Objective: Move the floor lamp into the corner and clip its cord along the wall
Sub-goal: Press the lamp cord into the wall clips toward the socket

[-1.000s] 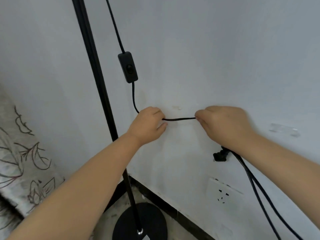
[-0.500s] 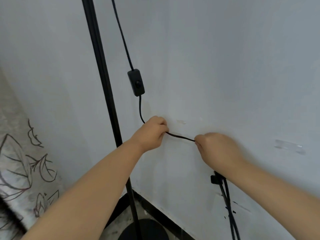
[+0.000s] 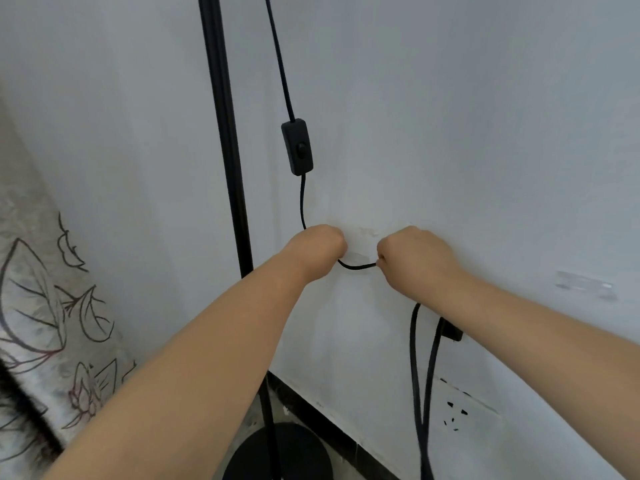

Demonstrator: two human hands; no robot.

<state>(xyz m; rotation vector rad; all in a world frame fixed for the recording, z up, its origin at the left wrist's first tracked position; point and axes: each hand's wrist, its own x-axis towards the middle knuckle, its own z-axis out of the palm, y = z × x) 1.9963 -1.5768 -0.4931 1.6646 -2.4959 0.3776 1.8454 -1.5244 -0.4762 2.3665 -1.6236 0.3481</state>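
The black lamp pole [image 3: 227,140] stands close to the white wall, its round base [image 3: 280,455] on the floor below. A black cord [image 3: 281,64] hangs down the wall through an inline switch [image 3: 297,147]. My left hand [image 3: 317,249] and my right hand [image 3: 414,258] each pinch the cord against the wall, a short sagging stretch [image 3: 356,266] between them. A clear clip [image 3: 356,256] seems to sit on the wall just above that stretch. Below my right wrist the cord drops in a loop [image 3: 420,375] beside a black plug [image 3: 450,330].
A second clear clip [image 3: 585,285] is stuck on the wall to the right. A white wall socket [image 3: 464,415] sits low on the right, above the dark skirting [image 3: 346,434]. A leaf-patterned curtain [image 3: 45,306] hangs at the left.
My hands have drawn closer together on the cord, and the stretch between them is shorter and sags. The view has shifted, showing the socket and lamp base again.
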